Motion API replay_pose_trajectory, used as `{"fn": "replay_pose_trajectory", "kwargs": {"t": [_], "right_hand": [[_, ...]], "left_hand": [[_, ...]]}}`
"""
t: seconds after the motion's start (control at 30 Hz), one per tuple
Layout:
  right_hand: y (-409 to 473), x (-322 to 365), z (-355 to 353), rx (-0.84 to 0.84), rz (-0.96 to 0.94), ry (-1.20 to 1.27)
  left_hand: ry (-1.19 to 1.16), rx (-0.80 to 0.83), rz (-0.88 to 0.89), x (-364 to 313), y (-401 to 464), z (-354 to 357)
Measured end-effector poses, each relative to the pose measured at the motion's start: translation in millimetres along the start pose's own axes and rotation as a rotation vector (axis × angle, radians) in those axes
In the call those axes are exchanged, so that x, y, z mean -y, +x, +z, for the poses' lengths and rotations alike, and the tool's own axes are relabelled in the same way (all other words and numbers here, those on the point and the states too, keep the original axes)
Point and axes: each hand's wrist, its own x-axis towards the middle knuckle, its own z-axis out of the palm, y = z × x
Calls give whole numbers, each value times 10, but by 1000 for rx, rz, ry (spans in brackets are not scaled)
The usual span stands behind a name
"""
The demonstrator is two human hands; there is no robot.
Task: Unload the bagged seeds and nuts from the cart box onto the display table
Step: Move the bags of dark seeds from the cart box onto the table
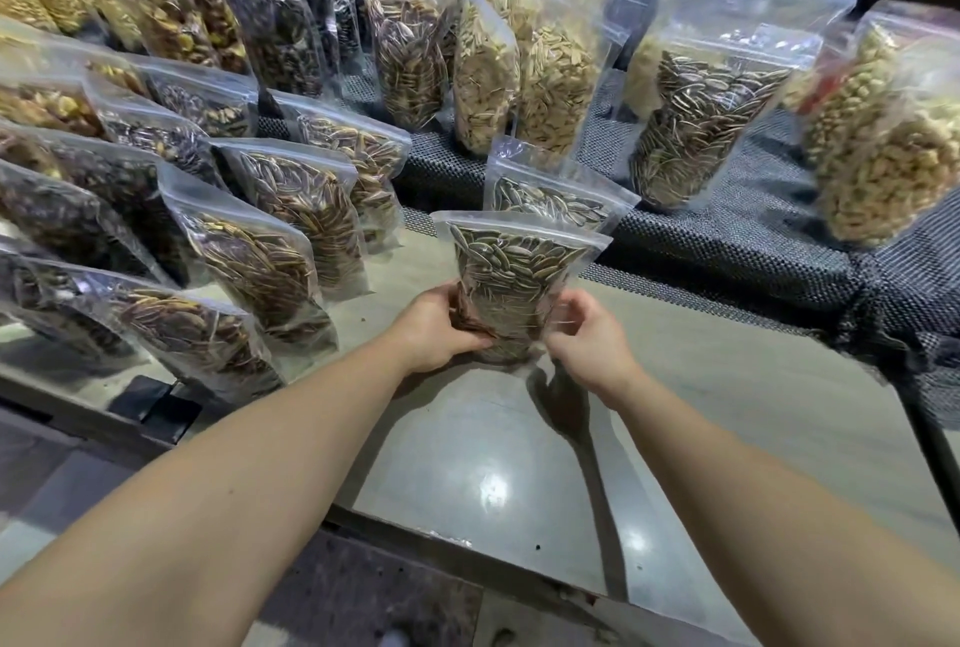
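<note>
A clear zip bag of striped sunflower seeds [511,277] stands upright on the shiny display table [727,386], in the middle of the view. My left hand [439,329] grips its lower left side, fingers curled round the base. My right hand [587,334] pinches the bag's lower right edge. Directly behind it stands a second bag of the same seeds [550,194]. The cart box is not in view.
Rows of standing bags of brown and dark seeds [249,251] fill the table's left half. Taller bags of pale seeds [550,59], striped seeds [696,121] and nuts [883,163] stand on a raised mesh-covered shelf [727,230] behind. The table's near edge [467,547] runs below my forearms.
</note>
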Motion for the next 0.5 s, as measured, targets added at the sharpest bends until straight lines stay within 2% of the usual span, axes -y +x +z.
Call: {"fn": "replay_pose_trajectory", "kwargs": {"t": [0.1,0.13,0.3,0.5], "right_hand": [[96,-23,-113,-206,51,-9],[125,-10,-149,-229,43,-52],[349,102,-176,-111,29,-19],[516,286,-138,-144,4,-201]], "left_hand": [[0,2,4,11,9,-8],[0,0,7,27,17,-5],[52,-1,8,63,64,-8],[63,-18,3,80,154,-8]]}}
